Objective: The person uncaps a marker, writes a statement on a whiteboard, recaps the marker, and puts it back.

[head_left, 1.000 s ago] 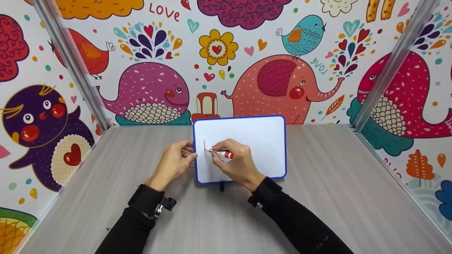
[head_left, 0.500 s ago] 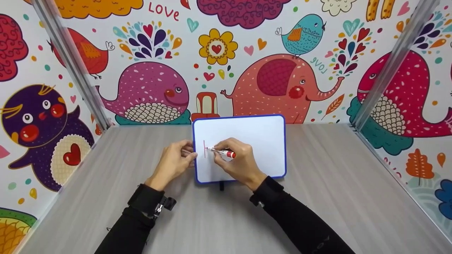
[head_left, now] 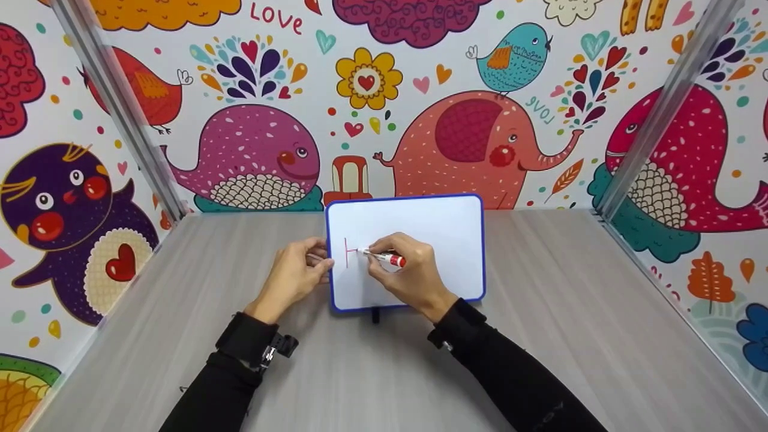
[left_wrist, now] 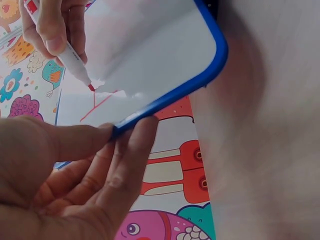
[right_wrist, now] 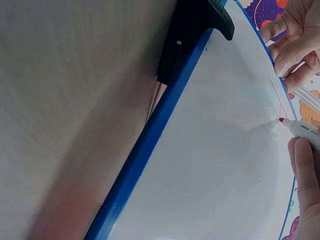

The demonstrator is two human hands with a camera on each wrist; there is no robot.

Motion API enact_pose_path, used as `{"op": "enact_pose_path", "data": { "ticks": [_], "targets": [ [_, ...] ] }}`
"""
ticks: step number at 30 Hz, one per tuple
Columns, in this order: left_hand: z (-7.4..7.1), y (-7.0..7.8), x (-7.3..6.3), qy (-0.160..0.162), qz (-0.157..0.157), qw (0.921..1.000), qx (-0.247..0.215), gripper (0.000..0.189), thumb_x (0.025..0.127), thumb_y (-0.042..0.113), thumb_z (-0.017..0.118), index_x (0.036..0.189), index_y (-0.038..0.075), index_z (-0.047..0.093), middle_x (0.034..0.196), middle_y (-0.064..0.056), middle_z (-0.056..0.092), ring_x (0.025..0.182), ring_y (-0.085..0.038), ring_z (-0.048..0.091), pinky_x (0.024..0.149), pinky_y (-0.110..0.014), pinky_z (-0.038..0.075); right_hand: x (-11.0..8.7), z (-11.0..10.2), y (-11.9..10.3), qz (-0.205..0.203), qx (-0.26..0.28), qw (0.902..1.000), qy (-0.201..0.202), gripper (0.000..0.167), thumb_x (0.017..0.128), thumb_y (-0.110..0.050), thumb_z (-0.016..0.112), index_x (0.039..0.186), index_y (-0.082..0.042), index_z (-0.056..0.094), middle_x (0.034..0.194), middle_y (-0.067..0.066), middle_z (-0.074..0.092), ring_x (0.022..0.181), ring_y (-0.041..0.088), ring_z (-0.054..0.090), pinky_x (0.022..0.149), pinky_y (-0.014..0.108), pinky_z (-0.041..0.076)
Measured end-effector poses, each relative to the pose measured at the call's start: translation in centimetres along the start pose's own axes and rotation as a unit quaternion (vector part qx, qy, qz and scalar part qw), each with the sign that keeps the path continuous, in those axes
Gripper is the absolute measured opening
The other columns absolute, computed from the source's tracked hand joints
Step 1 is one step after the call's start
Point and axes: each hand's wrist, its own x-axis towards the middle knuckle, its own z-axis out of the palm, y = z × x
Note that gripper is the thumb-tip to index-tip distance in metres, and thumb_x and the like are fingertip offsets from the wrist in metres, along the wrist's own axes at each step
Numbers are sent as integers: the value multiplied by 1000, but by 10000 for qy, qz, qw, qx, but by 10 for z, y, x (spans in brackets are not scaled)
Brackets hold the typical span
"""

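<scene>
A thin red crossbar [left_wrist: 94, 100] now extends from the upright red stroke [left_wrist: 104, 101]; the job seems partly done. Fingers of the right hand [head_left: 411, 267] pinch a white-and-red marker [head_left: 389, 258]; the left hand's [head_left: 291, 276] grip the blue-framed rectangular whiteboard [head_left: 447, 231], propped on the grey wood-grain counter [head_left: 540, 270].

Whiteboard [head_left: 444, 234]: gleaming white, blue rim [left_wrist: 172, 100]!
Marker [left_wrist: 76, 67]: white, red tip [left_wrist: 92, 87]
Strokes [left_wrist: 99, 106]: red!
Surface [head_left: 360, 372]: pale grey woodgrain
Wall [head_left: 324, 72]: multicoloured cartoon animals [head_left: 420, 147]!
</scene>
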Motion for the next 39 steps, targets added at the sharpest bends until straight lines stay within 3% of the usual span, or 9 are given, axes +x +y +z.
{"op": "enact_pose_path", "data": {
  "ticks": [11, 21, 39],
  "targets": [
    [0, 1, 1, -19, -108, 9999, -66, 31, 108, 1, 80, 138, -7, 77, 121, -24, 85, 108, -38, 85, 97, -46, 75, 6, -3, -2, 131, -188, 9994, 241, 17, 99, -4, 91, 114, -3, 83, 111, 12, 88, 105, 25, 87, 101, 37, 74],
    [0, 1, 2, -33, -146, 9999, -38, 29, 107, 1, 81, 135, -5, 79, 120, -23, 85, 107, -36, 85, 99, -48, 74, 11, 0, -1, 159, -330, 9991, 204, 19, 101, -6, 91, 118, -2, 83, 115, 14, 88, 110, 27, 87, 105, 38, 73],
    [-1, 1, 1, 22, -114, 9999, 36, 26, 107, 2, 81, 133, -4, 80, 119, -22, 86, 106, -35, 86, 98, -48, 74, 5, 1, 0, 51, -24, 10000, 44, 12, 98, 0, 89, 109, -1, 83, 106, 12, 86, 100, 23, 86, 95, 34, 75]
  ]
}}
